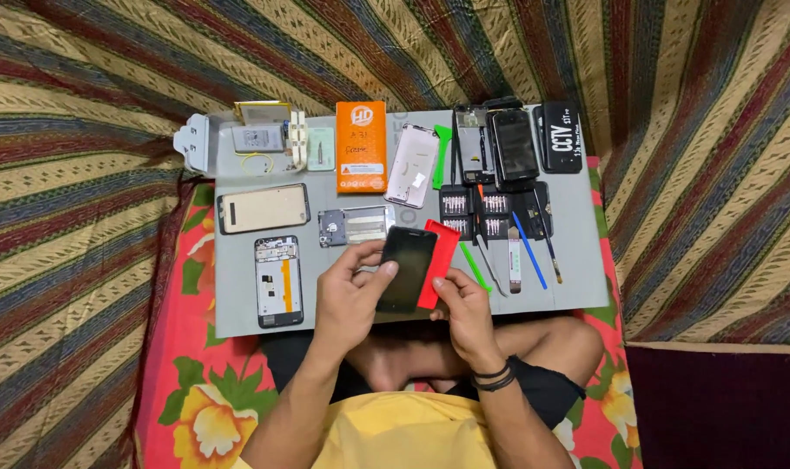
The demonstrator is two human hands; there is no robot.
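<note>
A dark smartphone (pixel 407 269) is held above the near edge of the grey worktop (pixel 577 226), pinched by the left hand (pixel 347 300) along its left long edge, with the thumb laid across the dark glass near the middle and the fingers curled behind. The phone's long axis runs from about 6 o'clock to 12 o'clock, tilted slightly toward 1 o'clock. The right hand (pixel 466 314) is closed on the lower edge of a red plastic card (pixel 438 252), which lies just behind and at 3 o'clock of the phone, touching or overlapping its right edge; whether it has entered a seam cannot be told. Both hands are equally near the phone. Outward at 10 o'clock, an opened phone frame with a metal shield (pixel 356 225) lies flat; at 9 o'clock, one opened phone body with its board exposed (pixel 278 280), and above it one gold back cover (pixel 263 208). At 12 o'clock, one orange box (pixel 361 146) and one pale back cover (pixel 413 165) are seen. At 2 o'clock, a screwdriver bit set (pixel 475 211), one green pry tool (pixel 475 266) and one blue-handled tool (pixel 528 248) are laid out, with two more dark phones (pixel 514 143) beyond.
</note>
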